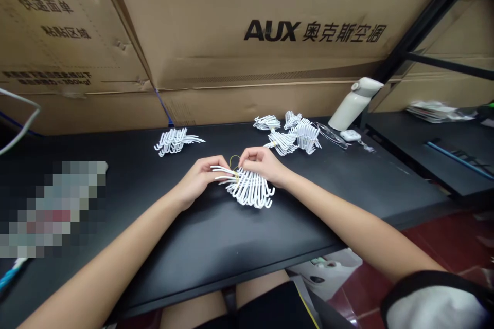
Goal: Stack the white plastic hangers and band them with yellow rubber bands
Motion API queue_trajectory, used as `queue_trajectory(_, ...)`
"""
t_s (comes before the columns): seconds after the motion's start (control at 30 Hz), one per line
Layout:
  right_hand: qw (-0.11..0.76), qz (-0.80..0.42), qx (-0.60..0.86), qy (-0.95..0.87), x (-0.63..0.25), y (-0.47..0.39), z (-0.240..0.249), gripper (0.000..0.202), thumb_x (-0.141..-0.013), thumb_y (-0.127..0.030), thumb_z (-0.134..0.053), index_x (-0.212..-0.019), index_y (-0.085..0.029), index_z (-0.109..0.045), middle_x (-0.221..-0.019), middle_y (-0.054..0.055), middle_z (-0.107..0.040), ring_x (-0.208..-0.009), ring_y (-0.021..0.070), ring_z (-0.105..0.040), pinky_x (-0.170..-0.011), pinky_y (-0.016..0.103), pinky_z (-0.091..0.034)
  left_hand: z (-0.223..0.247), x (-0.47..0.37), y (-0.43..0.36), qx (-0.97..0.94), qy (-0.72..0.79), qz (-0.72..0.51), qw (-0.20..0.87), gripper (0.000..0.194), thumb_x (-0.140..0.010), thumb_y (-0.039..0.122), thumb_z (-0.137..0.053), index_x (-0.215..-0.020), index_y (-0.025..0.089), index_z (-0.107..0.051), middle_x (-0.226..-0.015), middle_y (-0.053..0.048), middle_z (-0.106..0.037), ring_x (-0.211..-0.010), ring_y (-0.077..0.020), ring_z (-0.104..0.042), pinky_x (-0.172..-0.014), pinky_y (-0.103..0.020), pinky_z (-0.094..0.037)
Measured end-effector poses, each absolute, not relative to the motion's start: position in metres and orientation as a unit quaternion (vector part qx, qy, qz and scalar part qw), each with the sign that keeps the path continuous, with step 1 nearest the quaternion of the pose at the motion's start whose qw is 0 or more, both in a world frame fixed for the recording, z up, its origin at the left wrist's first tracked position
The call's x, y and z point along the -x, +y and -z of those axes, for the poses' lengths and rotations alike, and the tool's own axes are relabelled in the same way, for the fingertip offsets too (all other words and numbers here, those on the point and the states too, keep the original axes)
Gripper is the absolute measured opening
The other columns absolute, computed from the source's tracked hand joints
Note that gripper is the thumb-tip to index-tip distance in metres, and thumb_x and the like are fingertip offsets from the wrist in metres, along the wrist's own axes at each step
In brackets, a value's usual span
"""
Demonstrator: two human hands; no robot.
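A bundle of white hooks (250, 190) is held just above the front middle of the black table, its curved ends fanned out to the right. My left hand (200, 177) is closed around the straight ends on the left side. A thin yellow tie (234, 160) loops up from the bundle between my hands. My right hand (264, 163) is closed at the bundle's upper edge, fingertips pinched close to the tie; whether they grip the tie or the hooks is hard to see.
Behind my hands lie more white hook bundles: one at left (175, 141), several at right (306, 136). Glasses (332, 136), a small white case (350, 135) and a cream bottle (355, 104) stand farther right. A cardboard box (247, 69) backs the table (185, 262). A blurred-out object (57, 211) lies left.
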State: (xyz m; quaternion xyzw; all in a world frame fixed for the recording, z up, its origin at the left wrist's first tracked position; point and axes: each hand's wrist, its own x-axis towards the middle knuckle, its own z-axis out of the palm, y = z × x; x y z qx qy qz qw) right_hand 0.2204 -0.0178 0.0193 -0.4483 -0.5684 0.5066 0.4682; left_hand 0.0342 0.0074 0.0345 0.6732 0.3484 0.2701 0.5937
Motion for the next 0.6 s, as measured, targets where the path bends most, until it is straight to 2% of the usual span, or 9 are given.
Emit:
queue_trajectory(0.37, 0.489, -0.552, 0.441, -0.512, -0.2204, -0.0164, -0.0179, 0.007, -0.062, -0.020, -0.061, -0.060, -0.014, -0.058, -0.054, -0.003, -0.056, -0.047, 0.0073, -0.046, -0.048, 0.020, -0.035, -0.0376, -0.0360, 0.0052, -0.566, 0.326, -0.357, 0.668, 0.013, -0.065, 0.015, -0.067, -0.058, 0.014, -0.056, -0.060, 0.002, -0.055, -0.062, -0.0101, -0.050, -0.063, -0.022, -0.040)
queue_trajectory(0.5, 0.492, -0.553, 0.440, -0.509, -0.2212, -0.0158, -0.0161, 0.007, -0.062, -0.020, -0.061, -0.060, -0.014, -0.059, -0.053, -0.003, -0.056, -0.047, 0.0072, -0.046, -0.047, 0.020, -0.035, -0.0367, -0.0342, 0.0066, -0.550, 0.311, -0.338, 0.698, 0.013, -0.067, 0.016, -0.067, -0.060, 0.014, -0.057, -0.062, 0.001, -0.056, -0.064, -0.0104, -0.052, -0.067, -0.023, -0.043)
queue_trajectory(0.6, 0.498, -0.532, 0.439, -0.526, -0.2226, -0.0167, -0.0162, 0.006, -0.062, -0.019, -0.061, -0.060, -0.014, -0.059, -0.054, -0.002, -0.057, -0.048, 0.0080, -0.047, -0.048, 0.020, -0.036, -0.0378, -0.0321, 0.0068, -0.569, 0.301, -0.271, 0.716, 0.010, -0.071, 0.020, -0.068, -0.067, 0.014, -0.061, -0.067, -0.001, -0.058, -0.067, -0.0117, -0.053, -0.068, -0.024, -0.044)
